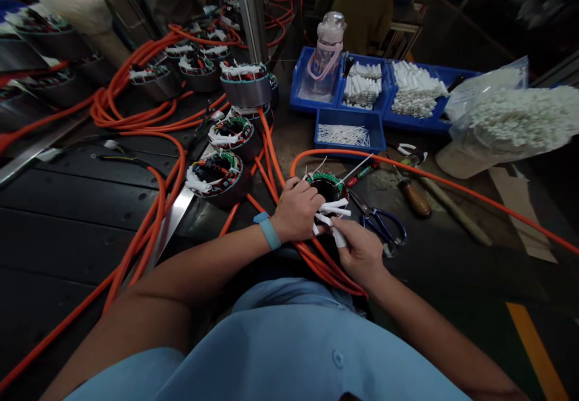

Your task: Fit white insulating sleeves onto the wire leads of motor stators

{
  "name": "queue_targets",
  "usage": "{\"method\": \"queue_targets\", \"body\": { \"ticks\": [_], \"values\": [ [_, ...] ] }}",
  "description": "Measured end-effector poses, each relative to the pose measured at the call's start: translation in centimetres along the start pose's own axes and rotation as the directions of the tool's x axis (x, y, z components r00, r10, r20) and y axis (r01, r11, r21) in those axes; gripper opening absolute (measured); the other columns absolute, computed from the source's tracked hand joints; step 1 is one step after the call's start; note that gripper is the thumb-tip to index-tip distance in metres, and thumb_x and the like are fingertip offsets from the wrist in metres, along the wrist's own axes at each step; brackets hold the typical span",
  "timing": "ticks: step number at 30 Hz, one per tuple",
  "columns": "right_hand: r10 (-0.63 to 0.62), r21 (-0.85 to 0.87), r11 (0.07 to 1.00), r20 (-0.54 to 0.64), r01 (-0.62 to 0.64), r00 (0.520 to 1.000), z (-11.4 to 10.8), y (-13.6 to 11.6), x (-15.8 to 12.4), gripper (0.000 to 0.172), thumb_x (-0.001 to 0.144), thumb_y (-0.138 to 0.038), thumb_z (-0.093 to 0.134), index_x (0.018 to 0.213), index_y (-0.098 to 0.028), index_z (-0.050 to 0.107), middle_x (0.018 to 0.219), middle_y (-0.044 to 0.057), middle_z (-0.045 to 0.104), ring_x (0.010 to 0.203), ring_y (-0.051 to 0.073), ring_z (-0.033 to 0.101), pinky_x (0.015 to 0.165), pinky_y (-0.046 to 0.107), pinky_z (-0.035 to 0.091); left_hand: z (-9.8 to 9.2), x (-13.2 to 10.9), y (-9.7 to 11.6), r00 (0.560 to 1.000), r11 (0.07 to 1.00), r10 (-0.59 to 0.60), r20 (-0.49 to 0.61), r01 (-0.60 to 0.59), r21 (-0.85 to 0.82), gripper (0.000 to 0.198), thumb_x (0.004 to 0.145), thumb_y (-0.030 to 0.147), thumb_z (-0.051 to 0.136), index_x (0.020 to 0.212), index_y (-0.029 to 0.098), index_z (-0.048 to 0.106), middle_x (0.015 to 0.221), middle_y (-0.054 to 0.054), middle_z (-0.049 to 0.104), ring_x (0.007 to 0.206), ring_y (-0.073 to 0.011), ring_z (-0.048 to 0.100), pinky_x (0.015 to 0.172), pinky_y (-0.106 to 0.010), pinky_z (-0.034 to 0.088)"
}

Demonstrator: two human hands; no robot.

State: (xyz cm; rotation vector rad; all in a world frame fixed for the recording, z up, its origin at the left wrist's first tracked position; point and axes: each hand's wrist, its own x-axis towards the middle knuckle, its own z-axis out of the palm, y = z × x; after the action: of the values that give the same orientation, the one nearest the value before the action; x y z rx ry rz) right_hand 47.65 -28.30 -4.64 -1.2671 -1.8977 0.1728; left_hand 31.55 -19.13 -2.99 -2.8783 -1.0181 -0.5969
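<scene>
In front of me lies a motor stator [326, 183] with a green ring on top and white sleeved leads [335, 206] sticking out toward me. My left hand [298, 208] rests against its left side, fingers curled over the rim; whatever lies under them is hidden. My right hand [362, 249] is closed on a white sleeve [339, 237] at the stator's near right edge, pinching it between thumb and fingers. A thin white cable tie [359, 169] juts up from the far right of the ring.
Blue-handled scissors [384, 220], a screwdriver [414, 196] and a red-tipped tool [362, 173] lie at right. Blue bins [350, 148] of white sleeves and ties stand behind. Orange cables [271, 166] cross the bench. More stators [221, 187] sit at left; a bag of white pieces [511, 117] stands far right.
</scene>
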Motion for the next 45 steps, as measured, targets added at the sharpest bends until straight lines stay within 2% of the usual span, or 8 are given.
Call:
{"method": "queue_targets", "body": {
  "ticks": [8,13,16,20,26,31,38,45],
  "values": [
    [0.373,0.32,0.872,0.052,-0.37,0.926,-0.2,1.1,-0.1,0.015,0.082,-0.024,0.054,0.09,-0.02,0.065,0.078,0.002,0.069,0.071,0.016,0.066,0.067,0.028,0.053,-4.2,-0.3,-4.4,0.913,0.863,0.367,0.176,-0.264,-0.43,0.071,0.082,0.039,0.057,0.142,0.014,0.028,0.137,-0.015,0.042,0.123,-0.0248,0.04,0.102,-0.04,0.031],
    [0.449,0.41,0.806,0.049,-0.428,0.892,0.8,1.5,-0.9,0.017,0.082,-0.027,0.054,0.093,-0.02,0.065,0.08,0.003,0.069,0.069,0.016,0.065,0.067,0.03,0.054,-0.9,-0.8,-5.1,0.954,0.895,0.301,0.006,-0.281,-0.346,0.046,0.092,0.045,0.043,0.128,0.017,0.051,0.118,-0.012,0.06,0.114,-0.0226,0.048,0.099,-0.04,0.033],
    [0.397,0.337,0.864,0.001,-0.374,0.918,1.2,1.1,-1.6,0.019,0.084,-0.026,0.052,0.098,-0.021,0.065,0.088,0.004,0.07,0.077,0.017,0.066,0.073,0.032,0.054,0.4,-1.0,-3.7,0.988,0.94,0.126,-0.094,-0.149,-0.307,0.042,0.091,0.049,0.042,0.111,0.018,0.063,0.097,-0.009,0.067,0.096,-0.0204,0.055,0.091,-0.038,0.038],
    [0.231,0.124,0.967,-0.058,-0.222,0.971,0.8,0.2,-1.7,0.024,0.086,-0.022,0.048,0.105,-0.022,0.063,0.094,0.005,0.07,0.084,0.018,0.067,0.075,0.031,0.053,-1.4,-0.3,-2.0,1.0,0.958,0.018,0.004,-0.016,-0.287,0.033,0.088,0.043,0.052,0.106,0.019,0.065,0.086,-0.006,0.066,0.084,-0.0191,0.055,0.081,-0.034,0.039],
    [0.147,-0.3,0.949,0.129,-0.103,0.981,-1.4,0.9,0.3,0.051,0.082,-0.009,0.04,0.131,-0.018,0.05,0.091,0.009,0.069,0.076,0.018,0.063,0.068,0.027,0.049,-4.3,1.8,-1.3,0.965,0.982,0.072,0.253,-0.024,-0.187,0.024,0.087,0.036,0.053,0.105,0.028,0.066,0.081,-0.003,0.066,0.081,-0.0202,0.054,0.073,-0.033,0.036],
    [0.083,-0.357,0.934,0.259,0.015,0.962,-2.9,2.7,2.5,0.047,0.081,-0.004,0.041,0.121,-0.018,0.06,0.08,0.006,0.066,0.072,0.016,0.06,0.064,0.025,0.044,-4.0,1.5,-0.8,0.959,0.976,0.087,0.269,-0.029,-0.214,0.028,0.089,0.039,0.049,0.105,0.022,0.064,0.09,-0.004,0.066,0.089,-0.02,0.054,0.081,-0.036,0.032],
    [0.088,-0.305,0.95,0.479,0.072,0.873,-4.0,4.4,6.5,0.04,0.082,-0.006,0.047,0.11,-0.025,0.067,0.09,0.003,0.067,0.081,0.014,0.062,0.068,0.021,0.041,-2.8,1.5,-0.3,0.973,0.981,-0.003,0.231,0.047,-0.186,0.027,0.086,0.041,0.051,0.087,0.018,0.066,0.083,-0.005,0.068,0.081,-0.0207,0.055,0.078,-0.038,0.028],
    [-0.006,-0.261,0.924,0.72,0.279,0.694,-4.9,3.0,8.8,0.03,0.086,-0.015,0.048,0.107,-0.025,0.067,0.087,0.002,0.065,0.076,0.014,0.06,0.059,0.023,0.032,-3.3,1.8,-2.7,0.912,0.935,0.277,0.302,-0.184,-0.303,0.025,0.087,0.037,0.049,0.095,0.019,0.065,0.086,-0.005,0.067,0.085,-0.0195,0.055,0.084,-0.037,0.027]
  ]
}}
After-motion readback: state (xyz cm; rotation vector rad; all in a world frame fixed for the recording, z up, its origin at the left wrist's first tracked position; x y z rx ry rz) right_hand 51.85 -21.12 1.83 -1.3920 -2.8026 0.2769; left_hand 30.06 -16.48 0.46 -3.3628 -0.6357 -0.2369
